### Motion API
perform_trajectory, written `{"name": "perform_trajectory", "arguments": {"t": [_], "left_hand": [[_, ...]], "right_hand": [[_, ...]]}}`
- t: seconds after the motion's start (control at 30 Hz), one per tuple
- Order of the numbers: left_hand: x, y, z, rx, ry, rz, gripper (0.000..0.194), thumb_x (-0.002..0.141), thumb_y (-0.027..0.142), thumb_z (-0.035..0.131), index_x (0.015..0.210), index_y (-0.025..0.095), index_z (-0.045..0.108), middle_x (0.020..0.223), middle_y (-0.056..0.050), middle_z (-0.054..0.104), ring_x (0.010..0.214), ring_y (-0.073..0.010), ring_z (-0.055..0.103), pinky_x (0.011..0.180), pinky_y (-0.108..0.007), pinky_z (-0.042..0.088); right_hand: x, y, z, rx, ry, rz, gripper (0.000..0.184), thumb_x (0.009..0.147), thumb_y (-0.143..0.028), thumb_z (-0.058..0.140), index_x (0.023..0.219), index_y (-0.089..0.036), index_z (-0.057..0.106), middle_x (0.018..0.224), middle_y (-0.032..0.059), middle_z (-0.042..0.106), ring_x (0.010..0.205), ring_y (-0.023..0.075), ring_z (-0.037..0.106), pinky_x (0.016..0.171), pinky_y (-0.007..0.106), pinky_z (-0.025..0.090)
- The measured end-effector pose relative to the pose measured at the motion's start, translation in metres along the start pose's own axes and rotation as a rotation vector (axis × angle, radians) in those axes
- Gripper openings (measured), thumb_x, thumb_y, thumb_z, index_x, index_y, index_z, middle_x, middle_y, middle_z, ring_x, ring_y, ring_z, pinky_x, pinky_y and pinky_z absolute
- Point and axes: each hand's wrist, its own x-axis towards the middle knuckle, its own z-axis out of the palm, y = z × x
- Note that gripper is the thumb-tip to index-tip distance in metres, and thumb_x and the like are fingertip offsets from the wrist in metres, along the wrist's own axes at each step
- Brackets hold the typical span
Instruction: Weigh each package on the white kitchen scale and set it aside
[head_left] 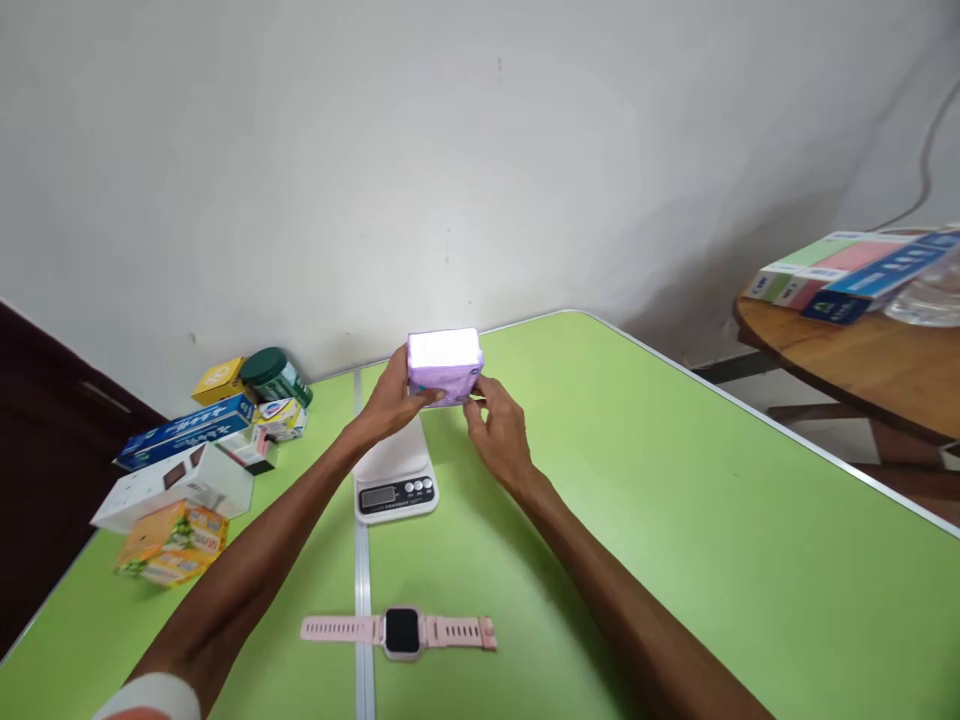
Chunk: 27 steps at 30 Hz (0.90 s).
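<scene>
A purple plastic-wrapped pack (444, 366) with a bright white top face is held up at the far side of the green table. My left hand (395, 397) grips it from the left, with the thumb across its front. At the pack's lower right corner, the fingers of my right hand (499, 425) are closed on its edge. Below and slightly left of the pack is a white digital kitchen scale (395, 470), its platform partly hidden by my left hand. A pink-strapped smartwatch (402, 632) lies flat nearer to me.
Along the table's left side stand a green canister (276, 377), a yellow box (219, 381), blue boxes (187, 430), a white box (176, 487) and orange boxes (174, 543). A wooden side table (840, 355) at right bears long cartons (847, 272). The wall (480, 180) rises behind.
</scene>
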Motion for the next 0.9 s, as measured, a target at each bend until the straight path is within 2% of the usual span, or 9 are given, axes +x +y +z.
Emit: {"name": "perform_trajectory", "arguments": {"t": [0.13, 0.27, 0.43, 0.5, 0.57, 0.63, 0.73, 0.8, 0.9], "left_hand": [[-0.065, -0.008, -0.029, -0.144, 0.126, -0.019, 0.090, 0.077, 0.046, 0.084, 0.151, 0.021, 0.041, 0.147, -0.015, 0.058, 0.134, -0.0323, 0.057, 0.112, -0.045, 0.046], [-0.101, -0.027, -0.037, -0.221, 0.182, -0.112, 0.092, 0.076, 0.049, 0.085, 0.151, 0.020, 0.040, 0.146, -0.017, 0.059, 0.133, -0.0329, 0.059, 0.114, -0.049, 0.046], [-0.115, -0.054, -0.035, -0.217, 0.179, -0.173, 0.096, 0.074, 0.050, 0.087, 0.152, 0.019, 0.040, 0.140, -0.018, 0.063, 0.136, -0.0361, 0.058, 0.117, -0.055, 0.044], [-0.123, -0.065, -0.035, -0.227, 0.212, -0.223, 0.106, 0.071, 0.053, 0.089, 0.156, 0.019, 0.035, 0.151, -0.022, 0.054, 0.146, -0.0392, 0.048, 0.121, -0.058, 0.039], [-0.135, -0.079, -0.036, -0.252, 0.279, -0.281, 0.116, 0.071, 0.059, 0.088, 0.161, 0.021, 0.027, 0.165, -0.024, 0.037, 0.156, -0.0410, 0.035, 0.125, -0.059, 0.032], [-0.152, -0.094, -0.036, -0.300, 0.362, -0.329, 0.111, 0.079, 0.067, 0.078, 0.164, 0.023, 0.023, 0.171, -0.023, 0.028, 0.159, -0.0390, 0.030, 0.126, -0.056, 0.030], [-0.175, -0.115, -0.034, -0.397, 0.497, -0.367, 0.093, 0.092, 0.073, 0.057, 0.164, 0.024, 0.025, 0.169, -0.020, 0.036, 0.156, -0.0328, 0.039, 0.126, -0.050, 0.034], [-0.183, -0.126, -0.032, -0.427, 0.555, -0.371, 0.089, 0.094, 0.074, 0.052, 0.164, 0.024, 0.027, 0.165, -0.019, 0.042, 0.153, -0.0302, 0.044, 0.124, -0.047, 0.037], [-0.186, -0.134, -0.031, -0.433, 0.568, -0.362, 0.090, 0.094, 0.074, 0.051, 0.163, 0.021, 0.029, 0.162, -0.021, 0.045, 0.149, -0.0294, 0.049, 0.122, -0.045, 0.040]], "right_hand": [[-0.025, -0.047, 0.031, -0.049, -0.077, -0.104, 0.039, 0.096, -0.021, 0.044, 0.130, -0.016, 0.062, 0.110, 0.0150, 0.068, 0.100, 0.0286, 0.065, 0.090, 0.046, 0.057], [-0.048, -0.059, 0.055, -0.095, -0.164, -0.103, 0.041, 0.097, -0.020, 0.041, 0.134, -0.016, 0.060, 0.107, 0.0145, 0.067, 0.098, 0.0288, 0.064, 0.091, 0.046, 0.056], [-0.063, -0.038, 0.063, -0.122, -0.244, -0.075, 0.049, 0.093, -0.019, 0.042, 0.140, -0.017, 0.058, 0.111, 0.0141, 0.068, 0.100, 0.0293, 0.065, 0.094, 0.049, 0.056], [-0.069, -0.022, 0.058, -0.091, -0.201, -0.035, 0.054, 0.091, -0.019, 0.044, 0.143, -0.018, 0.057, 0.119, 0.0148, 0.069, 0.106, 0.0293, 0.066, 0.099, 0.052, 0.056], [-0.074, -0.005, 0.049, -0.086, -0.129, 0.039, 0.055, 0.088, -0.020, 0.046, 0.142, -0.017, 0.058, 0.121, 0.0158, 0.070, 0.107, 0.0297, 0.068, 0.099, 0.054, 0.056], [-0.079, 0.010, 0.040, -0.121, -0.077, 0.106, 0.051, 0.086, -0.022, 0.048, 0.134, -0.016, 0.064, 0.117, 0.0168, 0.072, 0.104, 0.0310, 0.068, 0.099, 0.056, 0.056], [-0.083, 0.021, 0.034, -0.165, -0.074, 0.153, 0.044, 0.084, -0.026, 0.050, 0.121, -0.016, 0.070, 0.114, 0.0177, 0.072, 0.105, 0.0324, 0.066, 0.102, 0.058, 0.054], [-0.083, 0.021, 0.033, -0.165, -0.094, 0.164, 0.041, 0.082, -0.027, 0.051, 0.116, -0.017, 0.072, 0.114, 0.0175, 0.072, 0.104, 0.0318, 0.067, 0.104, 0.058, 0.053], [-0.083, 0.018, 0.032, -0.157, -0.110, 0.185, 0.039, 0.081, -0.028, 0.051, 0.111, -0.017, 0.073, 0.112, 0.0168, 0.073, 0.098, 0.0298, 0.068, 0.100, 0.055, 0.054]]}}
